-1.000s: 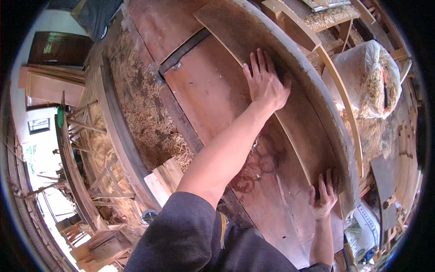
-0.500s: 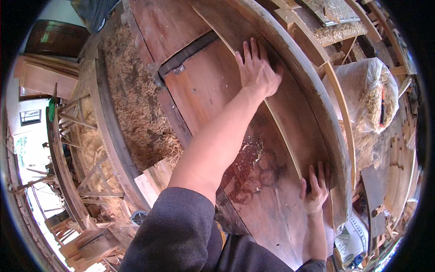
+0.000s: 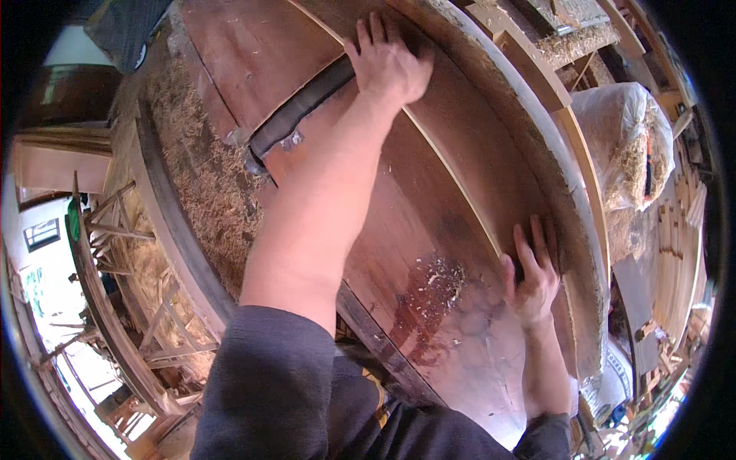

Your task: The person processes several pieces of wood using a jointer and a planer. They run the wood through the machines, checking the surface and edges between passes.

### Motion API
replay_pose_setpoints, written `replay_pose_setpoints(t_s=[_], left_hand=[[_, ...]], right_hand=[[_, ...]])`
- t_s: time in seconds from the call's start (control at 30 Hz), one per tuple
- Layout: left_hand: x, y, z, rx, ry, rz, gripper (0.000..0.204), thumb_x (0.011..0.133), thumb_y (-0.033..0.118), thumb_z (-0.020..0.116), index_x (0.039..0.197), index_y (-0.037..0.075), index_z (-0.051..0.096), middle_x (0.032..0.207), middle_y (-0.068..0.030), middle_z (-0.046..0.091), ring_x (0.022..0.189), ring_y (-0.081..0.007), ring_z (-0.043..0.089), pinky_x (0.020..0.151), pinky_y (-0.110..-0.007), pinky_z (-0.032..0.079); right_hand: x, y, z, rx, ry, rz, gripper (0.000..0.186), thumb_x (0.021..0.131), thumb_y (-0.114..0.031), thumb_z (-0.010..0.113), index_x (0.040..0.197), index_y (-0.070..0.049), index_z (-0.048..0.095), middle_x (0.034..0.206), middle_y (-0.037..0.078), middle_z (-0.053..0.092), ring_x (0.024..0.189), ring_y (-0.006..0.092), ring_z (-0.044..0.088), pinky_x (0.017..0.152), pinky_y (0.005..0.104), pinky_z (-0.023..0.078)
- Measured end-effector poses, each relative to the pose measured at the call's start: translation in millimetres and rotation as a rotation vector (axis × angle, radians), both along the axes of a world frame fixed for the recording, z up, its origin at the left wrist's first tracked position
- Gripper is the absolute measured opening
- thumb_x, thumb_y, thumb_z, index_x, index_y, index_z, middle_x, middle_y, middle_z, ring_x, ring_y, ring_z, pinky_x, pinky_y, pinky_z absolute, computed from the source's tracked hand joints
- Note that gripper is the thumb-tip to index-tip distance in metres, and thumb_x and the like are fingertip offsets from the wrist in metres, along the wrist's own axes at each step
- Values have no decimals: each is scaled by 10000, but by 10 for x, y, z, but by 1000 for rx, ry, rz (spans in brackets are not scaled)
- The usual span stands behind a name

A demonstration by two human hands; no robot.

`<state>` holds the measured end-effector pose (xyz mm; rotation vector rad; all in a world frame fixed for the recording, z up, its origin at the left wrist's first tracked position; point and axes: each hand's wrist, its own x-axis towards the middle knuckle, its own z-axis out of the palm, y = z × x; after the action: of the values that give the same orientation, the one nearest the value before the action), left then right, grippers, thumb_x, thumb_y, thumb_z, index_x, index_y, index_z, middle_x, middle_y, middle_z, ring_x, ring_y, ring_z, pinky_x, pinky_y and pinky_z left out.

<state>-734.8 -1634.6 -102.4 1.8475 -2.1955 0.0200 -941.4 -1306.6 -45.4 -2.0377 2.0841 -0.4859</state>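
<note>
Though the left hand lies spread at twelve o'clock, gripping nothing visibly, and the right hand half-curls near four, grip unconfirmable, the curved brown board runs beneath both; judged stiff yet springy, best held by its pale edge

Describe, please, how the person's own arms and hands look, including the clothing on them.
The left hand and right hand are bare, with no gloves and no watch visible at either wrist. The left sleeve is dark grey, loose and plain, ending near the elbow. The right sleeve is also dark, but only its end shows at the lower edge.
</note>
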Motion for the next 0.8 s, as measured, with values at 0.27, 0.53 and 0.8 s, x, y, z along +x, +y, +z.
replay_pose_setpoints(t_s=[0.27, 0.53, 0.8], left_hand=[[623, -1088, -76, -88, 87, 39, 782, 993, 519, 524, 1546, -19, 394, 1570, -254, 386, 1459, -416, 342, 1228, -545, 236], [1252, -2279, 32, 40, -11, 44, 757, 1016, 568, 443, 1481, -27, 493, 1591, -244, 357, 1447, -416, 354, 1233, -509, 245], [1446, -2618, 10, 146, -29, 41, 822, 1016, 592, 399, 1641, 84, 229, 1722, -146, 167, 1595, -336, 125, 1292, -498, 95]], right_hand=[[637, -1160, -146, 8, -30, -14, 399, 917, -236, 725, 1305, -141, 715, 1450, 211, 587, 1343, 469, 536, 1144, 510, 423], [1266, -2288, -160, -24, -91, -32, 396, 925, -266, 713, 1308, -164, 712, 1450, 185, 595, 1324, 450, 558, 1130, 505, 437], [1614, -2954, -312, -190, 105, 72, 419, 927, -292, 707, 1330, -177, 702, 1438, 163, 609, 1360, 435, 525, 1133, 489, 436]])
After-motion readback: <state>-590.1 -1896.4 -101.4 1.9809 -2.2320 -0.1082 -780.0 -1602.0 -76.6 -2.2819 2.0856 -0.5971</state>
